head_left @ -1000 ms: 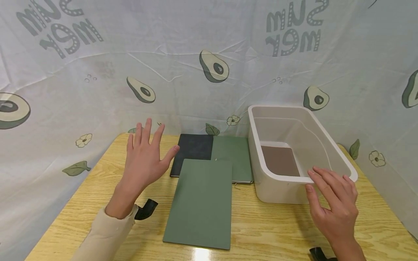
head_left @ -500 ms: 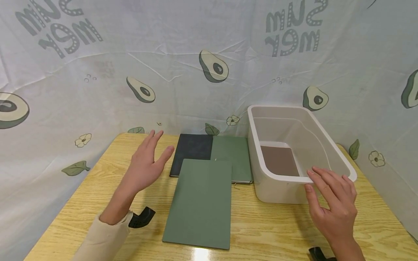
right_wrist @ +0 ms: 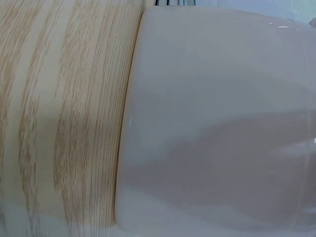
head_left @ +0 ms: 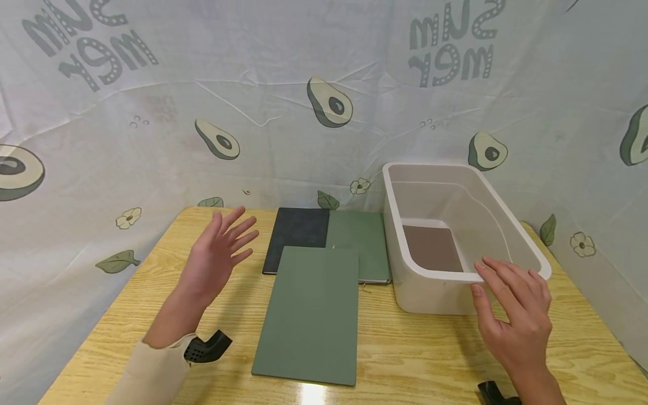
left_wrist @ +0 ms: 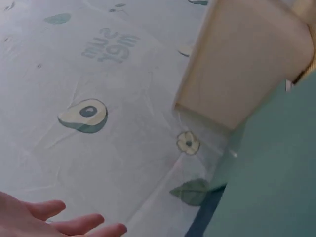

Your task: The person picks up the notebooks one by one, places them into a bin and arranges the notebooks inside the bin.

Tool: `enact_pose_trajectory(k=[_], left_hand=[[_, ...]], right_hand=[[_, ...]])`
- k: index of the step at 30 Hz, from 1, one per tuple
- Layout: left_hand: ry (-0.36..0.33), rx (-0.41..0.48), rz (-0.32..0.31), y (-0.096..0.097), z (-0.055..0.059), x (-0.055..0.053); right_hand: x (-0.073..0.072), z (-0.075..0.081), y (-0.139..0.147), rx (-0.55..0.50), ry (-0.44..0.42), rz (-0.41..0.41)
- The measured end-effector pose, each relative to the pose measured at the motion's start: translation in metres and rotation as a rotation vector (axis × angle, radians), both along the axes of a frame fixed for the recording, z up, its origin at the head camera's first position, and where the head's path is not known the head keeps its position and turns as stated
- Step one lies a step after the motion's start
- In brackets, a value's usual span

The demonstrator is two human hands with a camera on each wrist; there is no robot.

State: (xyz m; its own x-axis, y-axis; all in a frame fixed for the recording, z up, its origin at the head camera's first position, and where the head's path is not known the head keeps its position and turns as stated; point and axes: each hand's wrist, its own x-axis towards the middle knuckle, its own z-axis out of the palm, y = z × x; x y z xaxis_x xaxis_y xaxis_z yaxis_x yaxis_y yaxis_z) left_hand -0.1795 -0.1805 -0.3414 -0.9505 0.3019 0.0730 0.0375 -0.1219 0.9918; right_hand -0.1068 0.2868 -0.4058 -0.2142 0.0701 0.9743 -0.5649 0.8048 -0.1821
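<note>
Bin partly hides the brown panel inside.

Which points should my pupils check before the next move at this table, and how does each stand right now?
1. Left hand free: ok, fingers spread, holding nothing.
2. Right hand firmly gripping the bin: cannot tell; it is at the near rim.
3. Bin upright with its top uncovered: ok.
4. Brown flat item lying flat inside: ok.
5. Front green book separate from the others: not ok; seen from the head, it overlaps the dark book and rear green book.
</note>
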Motion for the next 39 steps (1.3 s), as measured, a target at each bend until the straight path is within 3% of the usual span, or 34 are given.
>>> enact_pose_trajectory(k=[4, 8, 11, 14, 17, 21, 31, 39], left_hand=[[-0.114, 0.418, -0.144, -0.012, -0.009, 0.000], [-0.283, 0.883, -0.291, -0.023, -0.022, -0.001], [-0.397, 1.117, -0.295, -0.027, -0.028, 0.000], [-0.454, 1.225, -0.244, -0.029, -0.031, 0.001], [-0.475, 1.273, -0.214, -0.032, -0.032, 0.002], [-0.473, 1.264, -0.213, -0.034, -0.036, 0.003], [-0.518, 1.175, -0.131, -0.036, -0.054, 0.006], [-0.564, 1.029, -0.087, -0.031, -0.076, 0.011]], right_hand=[[0.000, 0.000, -0.001, -0.003, 0.004, 0.004], [-0.001, 0.000, -0.001, -0.008, 0.012, 0.006], [-0.001, 0.001, -0.001, -0.009, 0.016, 0.006], [-0.001, 0.001, -0.001, -0.007, 0.013, 0.005], [0.000, 0.001, -0.001, -0.004, 0.006, 0.002], [0.000, 0.000, 0.000, -0.003, 0.002, 0.000], [0.000, 0.001, 0.000, 0.002, -0.004, -0.001], [-0.001, 0.002, -0.001, -0.004, 0.008, 0.006]])
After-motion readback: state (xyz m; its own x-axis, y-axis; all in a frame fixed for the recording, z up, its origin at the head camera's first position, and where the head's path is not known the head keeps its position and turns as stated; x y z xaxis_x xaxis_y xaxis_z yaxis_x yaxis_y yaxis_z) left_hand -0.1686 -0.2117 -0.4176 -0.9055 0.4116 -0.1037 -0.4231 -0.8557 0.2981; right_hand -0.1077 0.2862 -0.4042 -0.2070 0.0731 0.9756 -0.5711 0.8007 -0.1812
